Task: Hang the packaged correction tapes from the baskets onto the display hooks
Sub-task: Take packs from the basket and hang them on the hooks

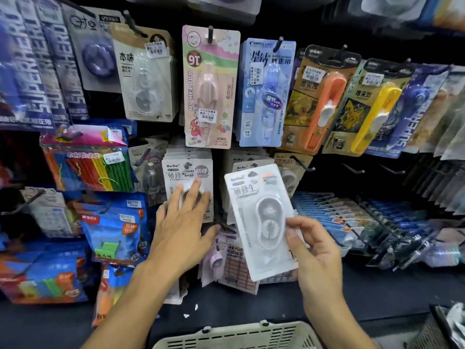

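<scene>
The right hand [312,250] pinches a white packaged correction tape [259,220] by its lower right edge, tilted, in front of the hung BoBo packs [241,165]. The left hand [182,222] – fingers [195,191] straight – presses flat on the neighbouring BoBo stack [187,172]. Above hang the My Melody pack [210,86] and blue pack [264,91]; a beige basket [241,336] sits at the bottom edge – contents unseen.
</scene>
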`<state>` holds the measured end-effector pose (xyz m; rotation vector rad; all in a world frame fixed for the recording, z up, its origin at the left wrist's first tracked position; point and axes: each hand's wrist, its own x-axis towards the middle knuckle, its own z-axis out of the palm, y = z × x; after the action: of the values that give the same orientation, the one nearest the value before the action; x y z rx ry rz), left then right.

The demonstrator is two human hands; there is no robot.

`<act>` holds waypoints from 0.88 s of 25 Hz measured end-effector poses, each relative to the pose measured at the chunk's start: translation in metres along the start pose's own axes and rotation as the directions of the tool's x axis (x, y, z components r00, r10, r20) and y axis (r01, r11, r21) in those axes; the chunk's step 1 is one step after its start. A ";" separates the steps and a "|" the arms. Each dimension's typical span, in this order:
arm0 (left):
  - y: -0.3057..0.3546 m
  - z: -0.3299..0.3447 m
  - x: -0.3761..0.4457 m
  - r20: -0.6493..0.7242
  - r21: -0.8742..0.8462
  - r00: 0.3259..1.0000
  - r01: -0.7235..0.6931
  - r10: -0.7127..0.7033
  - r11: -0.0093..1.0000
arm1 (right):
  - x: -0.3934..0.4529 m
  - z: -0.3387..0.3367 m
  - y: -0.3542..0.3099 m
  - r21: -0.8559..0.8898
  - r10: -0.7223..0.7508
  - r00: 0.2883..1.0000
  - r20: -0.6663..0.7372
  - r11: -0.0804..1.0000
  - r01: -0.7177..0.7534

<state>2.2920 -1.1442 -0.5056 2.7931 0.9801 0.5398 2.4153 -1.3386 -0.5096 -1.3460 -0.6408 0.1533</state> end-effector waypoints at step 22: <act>-0.006 0.086 -0.072 0.336 -0.016 0.928 -0.164 0.160 0.986 | -0.116 -0.067 0.207 -0.891 0.847 0.516 0.128 0.327 -0.316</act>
<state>2.2690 -1.1855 -0.6079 2.8591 0.6874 0.0634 2.4076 -1.3993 -0.7482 -2.4710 -0.6771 1.1228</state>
